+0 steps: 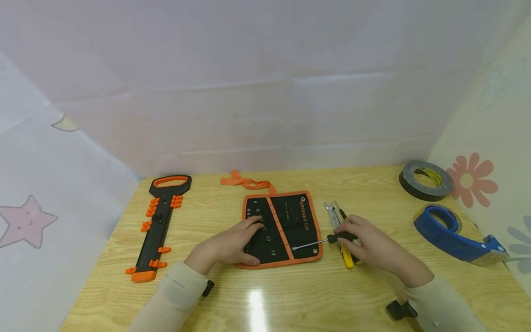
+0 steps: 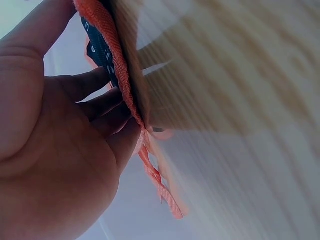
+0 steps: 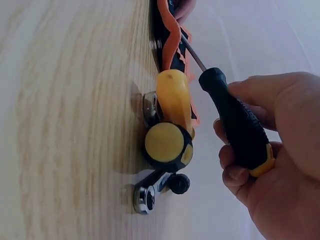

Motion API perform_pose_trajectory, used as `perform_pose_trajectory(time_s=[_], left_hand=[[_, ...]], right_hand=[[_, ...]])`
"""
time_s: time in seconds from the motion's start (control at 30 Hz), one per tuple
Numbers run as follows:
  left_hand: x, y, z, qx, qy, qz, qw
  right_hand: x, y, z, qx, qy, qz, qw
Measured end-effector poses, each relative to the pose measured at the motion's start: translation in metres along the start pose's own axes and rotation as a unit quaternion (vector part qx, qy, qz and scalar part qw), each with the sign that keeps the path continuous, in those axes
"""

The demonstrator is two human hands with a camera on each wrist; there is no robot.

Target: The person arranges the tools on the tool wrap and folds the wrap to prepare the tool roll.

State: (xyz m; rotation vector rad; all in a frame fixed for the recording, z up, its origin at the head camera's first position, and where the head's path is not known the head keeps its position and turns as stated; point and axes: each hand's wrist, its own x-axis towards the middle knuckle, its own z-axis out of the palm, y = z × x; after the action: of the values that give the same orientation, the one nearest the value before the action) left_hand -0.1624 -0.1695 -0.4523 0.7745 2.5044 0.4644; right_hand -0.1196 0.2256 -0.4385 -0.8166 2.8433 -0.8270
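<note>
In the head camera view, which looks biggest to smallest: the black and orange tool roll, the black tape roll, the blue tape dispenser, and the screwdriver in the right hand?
1. Tool roll, clearly largest.
2. Blue tape dispenser.
3. Black tape roll; it lies farther from the camera, so the gap between these two is unsure.
4. Screwdriver, thinnest, its handle partly hidden by the right hand.

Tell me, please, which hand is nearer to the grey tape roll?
Right. The right hand grips a screwdriver on the side where the tape roll lies; the left hand rests on the pouch, farther away.
</note>
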Motion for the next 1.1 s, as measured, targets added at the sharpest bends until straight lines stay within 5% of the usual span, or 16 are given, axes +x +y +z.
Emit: perform_pose_trajectory(time_s=[0.7, 1.1], left_hand=[[0.0, 0.001, 0.0, -0.008, -0.006, 0.005, 0.9999], [-0.001, 0.004, 0.0, -0.002, -0.008, -0.003, 1.0]], right_hand=[[0.01, -0.011, 0.008, -0.025, -0.012, -0.01, 1.0], [0.014, -0.019, 0.015, -0.065, 0.007, -0.05, 0.997]])
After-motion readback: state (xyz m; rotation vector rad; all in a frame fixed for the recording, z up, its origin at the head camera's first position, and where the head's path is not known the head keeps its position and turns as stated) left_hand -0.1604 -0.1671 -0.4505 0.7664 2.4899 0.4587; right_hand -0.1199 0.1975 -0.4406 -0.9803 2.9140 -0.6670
